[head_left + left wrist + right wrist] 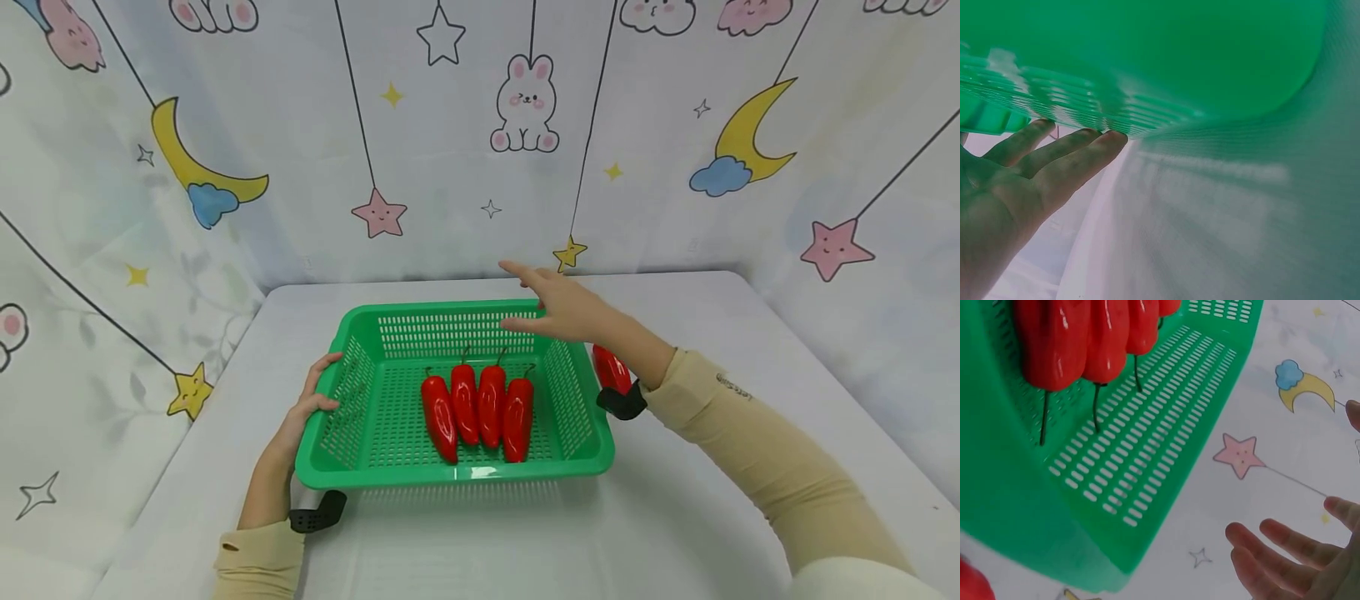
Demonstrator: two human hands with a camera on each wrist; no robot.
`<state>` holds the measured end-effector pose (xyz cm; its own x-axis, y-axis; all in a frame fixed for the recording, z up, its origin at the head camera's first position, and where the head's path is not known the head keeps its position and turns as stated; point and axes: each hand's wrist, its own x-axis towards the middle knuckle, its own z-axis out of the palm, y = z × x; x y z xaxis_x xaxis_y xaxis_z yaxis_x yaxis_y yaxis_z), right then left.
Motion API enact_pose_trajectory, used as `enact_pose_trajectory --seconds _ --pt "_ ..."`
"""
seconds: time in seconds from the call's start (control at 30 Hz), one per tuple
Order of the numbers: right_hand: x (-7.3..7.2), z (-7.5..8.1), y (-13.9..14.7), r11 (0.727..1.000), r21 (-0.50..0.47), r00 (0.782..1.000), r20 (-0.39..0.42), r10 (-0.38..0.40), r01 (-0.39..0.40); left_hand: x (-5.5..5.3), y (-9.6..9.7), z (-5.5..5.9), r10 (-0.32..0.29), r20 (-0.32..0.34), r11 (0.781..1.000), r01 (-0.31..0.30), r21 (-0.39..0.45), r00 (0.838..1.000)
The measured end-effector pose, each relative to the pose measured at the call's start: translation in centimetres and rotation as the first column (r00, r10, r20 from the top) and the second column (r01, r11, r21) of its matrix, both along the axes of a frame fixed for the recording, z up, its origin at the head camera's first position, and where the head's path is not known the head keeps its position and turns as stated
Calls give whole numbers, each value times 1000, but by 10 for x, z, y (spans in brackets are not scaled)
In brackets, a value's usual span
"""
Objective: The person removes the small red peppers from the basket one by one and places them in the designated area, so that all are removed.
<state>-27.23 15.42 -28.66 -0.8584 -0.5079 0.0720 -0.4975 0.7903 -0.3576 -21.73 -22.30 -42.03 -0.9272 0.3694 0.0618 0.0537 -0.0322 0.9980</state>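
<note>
A green plastic basket [456, 309] with slotted walls stands on the white table, and several glossy red chili peppers [491, 407] lie side by side inside, stems toward the far wall. My left hand [300, 408] is at its left side; in the left wrist view straight fingers [1079, 165] touch the slotted outer wall. Over the far right corner, my right hand [570, 307] is spread and holds nothing. The right wrist view shows this hand's fingers [1285, 547] apart from the basket. Another red pepper [611, 367] lies outside, right of the basket, partly hidden by my right wrist.
The white table [675, 517] reaches back to a curtain [450, 133] printed with moons, stars and a rabbit. Similar cloth hangs at both sides. Black wrist straps [318, 512] show on both arms.
</note>
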Motion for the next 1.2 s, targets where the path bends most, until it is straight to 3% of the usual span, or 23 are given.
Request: enact_pose_trajectory --seconds 0.6,1.2 --pt "-9 -10 -36 997 2 997 14 74 -74 0 0 -1 9 -7 1000 -9 -1 1000" --pt "-16 -36 -67 992 59 994 39 106 -108 1 0 -1 4 10 1000 -4 -23 1000"
